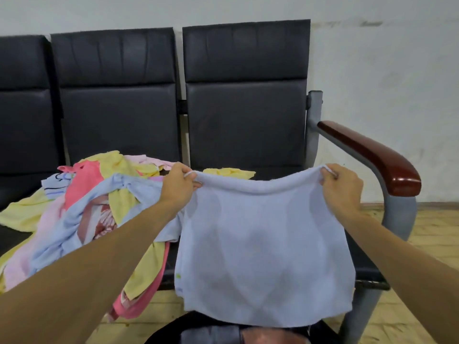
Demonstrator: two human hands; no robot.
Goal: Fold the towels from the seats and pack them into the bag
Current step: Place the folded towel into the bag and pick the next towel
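Note:
A pale lavender-blue towel [263, 247] hangs spread in front of the right seat. My left hand [177, 186] pinches its top left corner and my right hand [341, 187] pinches its top right corner, so the top edge sags a little between them. A heap of towels [82, 209] in yellow, pink, coral and light blue lies on the middle seat to the left, spilling over the front edge. A dark bag [223, 331] shows partly at the bottom, below the hanging towel; its opening is mostly hidden.
A row of black padded seats [246, 125] stands against a white wall. A grey metal frame with a dark red armrest [372, 157] closes the right end. A yellow towel [231, 173] lies at the back of the right seat. The floor is pale wood.

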